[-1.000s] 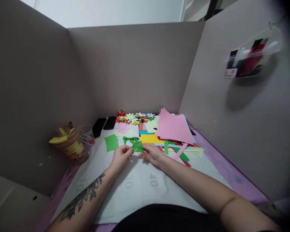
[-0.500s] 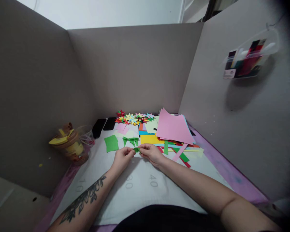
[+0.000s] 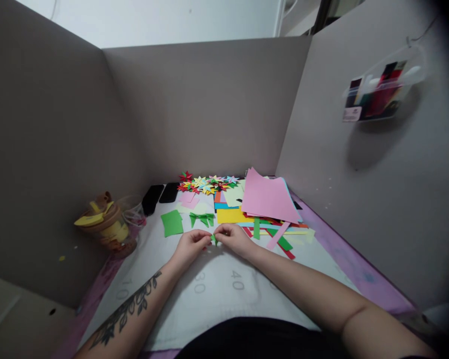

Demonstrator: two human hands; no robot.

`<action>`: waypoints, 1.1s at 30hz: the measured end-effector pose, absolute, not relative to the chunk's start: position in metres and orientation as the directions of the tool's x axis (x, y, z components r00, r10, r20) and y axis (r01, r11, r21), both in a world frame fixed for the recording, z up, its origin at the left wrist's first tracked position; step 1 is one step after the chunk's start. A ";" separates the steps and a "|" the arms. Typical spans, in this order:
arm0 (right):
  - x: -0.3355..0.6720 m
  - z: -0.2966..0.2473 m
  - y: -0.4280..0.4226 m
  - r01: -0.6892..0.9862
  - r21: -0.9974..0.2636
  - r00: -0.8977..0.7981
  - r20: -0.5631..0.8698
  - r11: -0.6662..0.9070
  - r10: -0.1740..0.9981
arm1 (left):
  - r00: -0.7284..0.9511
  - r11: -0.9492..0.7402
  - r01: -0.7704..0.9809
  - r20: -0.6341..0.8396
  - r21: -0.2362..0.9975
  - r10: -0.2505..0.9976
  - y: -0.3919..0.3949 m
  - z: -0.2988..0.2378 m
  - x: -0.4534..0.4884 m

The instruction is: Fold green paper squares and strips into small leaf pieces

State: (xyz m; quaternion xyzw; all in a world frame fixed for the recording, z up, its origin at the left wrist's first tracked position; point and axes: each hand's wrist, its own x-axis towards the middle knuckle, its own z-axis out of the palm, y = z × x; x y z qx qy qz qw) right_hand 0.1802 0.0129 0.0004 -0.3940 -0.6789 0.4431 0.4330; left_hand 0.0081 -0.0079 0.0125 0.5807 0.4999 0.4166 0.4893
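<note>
My left hand (image 3: 189, 245) and my right hand (image 3: 234, 238) meet over the white mat (image 3: 209, 294), fingertips pinched together on a small folded green paper piece (image 3: 213, 239). Only a sliver of that piece shows between the fingers. Just beyond the hands lie folded green paper shapes (image 3: 202, 218) and a flat green paper square (image 3: 171, 222).
A stack of coloured paper with a pink sheet (image 3: 268, 197) on top and loose strips (image 3: 280, 237) lies to the right. Several folded paper stars (image 3: 207, 183) sit at the back, beside two black phones (image 3: 160, 195). A brown and yellow cup (image 3: 105, 227) stands at left. Grey partitions enclose the desk.
The green paper between my fingers went from a broad folded shape to a small sliver as both hands closed in on it. My hands shifted slightly nearer.
</note>
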 end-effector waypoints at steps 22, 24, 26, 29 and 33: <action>0.186 0.004 0.009 0.327 -0.611 -0.495 0.539 0.721 0.681 | 0.302 -0.174 0.375 0.057 0.911 0.951 -0.010 0.017 0.006; 0.185 0.004 0.008 0.327 -0.626 -0.493 0.527 0.708 0.693 | 0.316 -0.187 0.374 0.065 0.908 0.947 -0.011 0.016 0.005; 0.186 0.004 0.007 0.323 -0.642 -0.494 0.513 0.696 0.702 | 0.323 -0.187 0.371 0.062 0.909 0.944 -0.011 0.016 0.004; 0.185 0.004 0.007 0.326 -0.647 -0.497 0.503 0.689 0.707 | 0.332 -0.187 0.360 0.062 0.914 0.941 -0.011 0.014 0.003; 0.185 0.003 0.007 0.346 -0.669 -0.473 0.480 0.657 0.738 | 0.334 -0.187 0.339 0.068 0.922 0.940 -0.010 0.011 0.003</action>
